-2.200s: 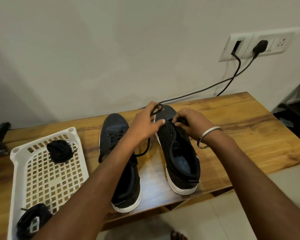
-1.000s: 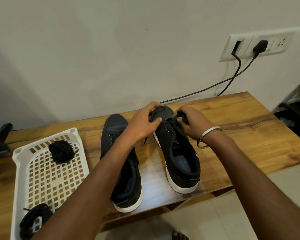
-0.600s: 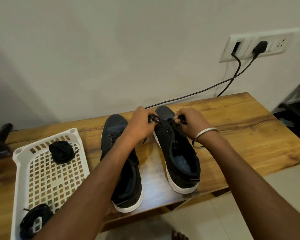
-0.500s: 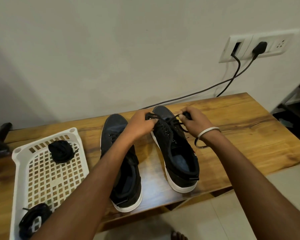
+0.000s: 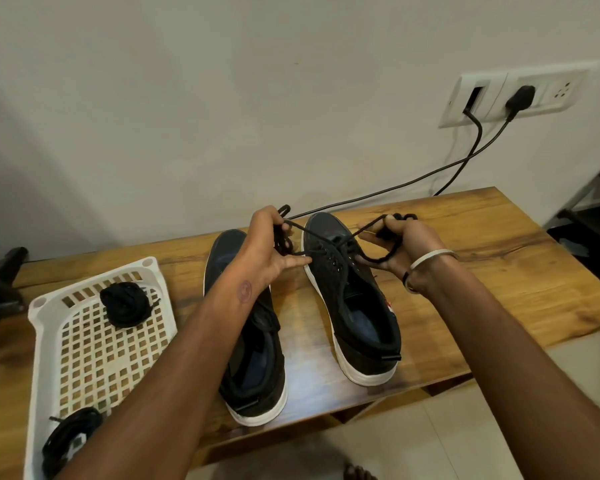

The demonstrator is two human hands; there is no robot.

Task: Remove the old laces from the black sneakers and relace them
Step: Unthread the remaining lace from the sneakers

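Note:
Two black sneakers with white soles stand side by side on the wooden table (image 5: 499, 271), toes toward the wall. My left forearm covers much of the left sneaker (image 5: 253, 368). The right sneaker (image 5: 354, 306) has a black lace (image 5: 329, 237) threaded near its toe, and the two ends cross above the eyelets. My left hand (image 5: 267, 251) grips one end of that lace up and to the left. The other end is bunched in my right hand (image 5: 399, 244), pulled to the right.
A white perforated tray (image 5: 94, 344) at the left holds a bundled black lace (image 5: 125, 304) at its far end and another lace bundle (image 5: 68, 441) at its near end. Black cables (image 5: 430, 174) run from a wall socket (image 5: 520, 91) down behind the table.
Both hands were close together over the right sneaker's toe; they have now moved apart and upward, drawing the lace ends out to either side so they cross over the eyelets.

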